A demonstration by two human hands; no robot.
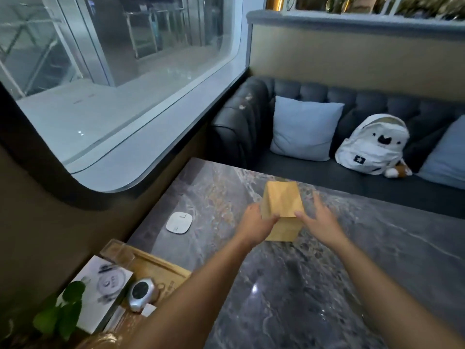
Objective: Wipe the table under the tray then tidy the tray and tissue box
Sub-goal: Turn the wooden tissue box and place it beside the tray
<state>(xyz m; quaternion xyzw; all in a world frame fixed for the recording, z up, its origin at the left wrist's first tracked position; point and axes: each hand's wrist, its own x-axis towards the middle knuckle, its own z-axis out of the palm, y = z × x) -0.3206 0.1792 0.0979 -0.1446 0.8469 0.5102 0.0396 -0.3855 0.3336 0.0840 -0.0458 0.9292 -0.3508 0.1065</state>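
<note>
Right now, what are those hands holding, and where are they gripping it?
The wooden tissue box, gripped by its two opposite sides: left hand, right hand.

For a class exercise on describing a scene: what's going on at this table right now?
A person is holding a wooden tissue box with both hands on the grey marble table, the left hand on its left side and the right hand on its right. The wooden tray sits at the table's near-left corner by the window, carrying a small silver device and a printed card. A white square pad lies on the table between the tray and the box.
</note>
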